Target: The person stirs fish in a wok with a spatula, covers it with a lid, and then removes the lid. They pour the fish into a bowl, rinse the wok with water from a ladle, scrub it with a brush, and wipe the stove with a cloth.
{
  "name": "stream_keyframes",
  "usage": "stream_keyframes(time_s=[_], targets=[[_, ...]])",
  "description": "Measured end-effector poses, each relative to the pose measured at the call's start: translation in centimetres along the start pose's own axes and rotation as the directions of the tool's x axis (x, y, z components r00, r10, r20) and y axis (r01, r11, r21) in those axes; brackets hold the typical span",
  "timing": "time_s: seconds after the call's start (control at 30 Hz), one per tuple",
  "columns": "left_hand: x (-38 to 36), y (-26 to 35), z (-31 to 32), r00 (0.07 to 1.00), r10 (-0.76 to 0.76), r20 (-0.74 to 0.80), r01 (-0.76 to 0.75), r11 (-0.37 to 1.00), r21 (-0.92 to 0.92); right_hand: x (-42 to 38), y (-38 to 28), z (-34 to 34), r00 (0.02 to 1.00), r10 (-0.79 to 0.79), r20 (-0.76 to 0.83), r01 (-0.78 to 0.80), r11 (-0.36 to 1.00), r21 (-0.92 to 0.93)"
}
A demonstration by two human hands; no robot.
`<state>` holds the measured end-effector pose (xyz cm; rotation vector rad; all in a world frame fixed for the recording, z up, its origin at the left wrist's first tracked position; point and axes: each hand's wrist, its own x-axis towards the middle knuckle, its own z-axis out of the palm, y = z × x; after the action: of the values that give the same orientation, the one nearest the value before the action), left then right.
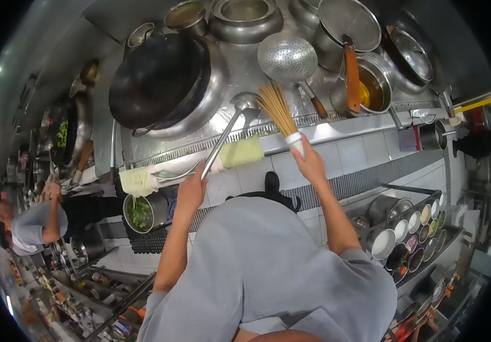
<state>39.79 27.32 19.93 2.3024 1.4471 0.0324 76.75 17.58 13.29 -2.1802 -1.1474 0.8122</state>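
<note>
My left hand [192, 187] is closed round the handle of a metal ladle [222, 141], whose bowl lies over the steel stove top. In my right hand [309, 162] is a bamboo brush [279, 111], held by its white-wrapped end, with the bristles pointing up and left near the ladle's bowl. A large black wok [157, 82] sits tilted on the burner at the left. Above the brush, a perforated skimmer [287, 57] rests on the stove. Yellow-green cloths [242, 151] lie along the front rail.
A pot of liquid [373, 85] with an orange-handled strainer [351, 25] stands at the right back. Below left is a pot of greens [141, 213]. A co-worker [37, 225] stands at the far left. Ingredient bowls [383, 244] fill a rack at the right.
</note>
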Motion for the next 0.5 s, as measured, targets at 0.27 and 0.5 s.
stream_keyframes(time_s=[0.27,0.5], targets=[[2.9,-2.8,-1.7,0.981,-0.132,-0.145,0.16,0.966,0.203,1.0,0.1,0.3,0.941,-0.318,-0.114,0.303,0.944,-0.133],[2.0,-9.1,-7.2,0.901,0.32,-0.294,-0.076,0.783,0.618,11.0,-9.5,-8.8,0.842,-0.538,0.04,0.528,0.806,-0.267]])
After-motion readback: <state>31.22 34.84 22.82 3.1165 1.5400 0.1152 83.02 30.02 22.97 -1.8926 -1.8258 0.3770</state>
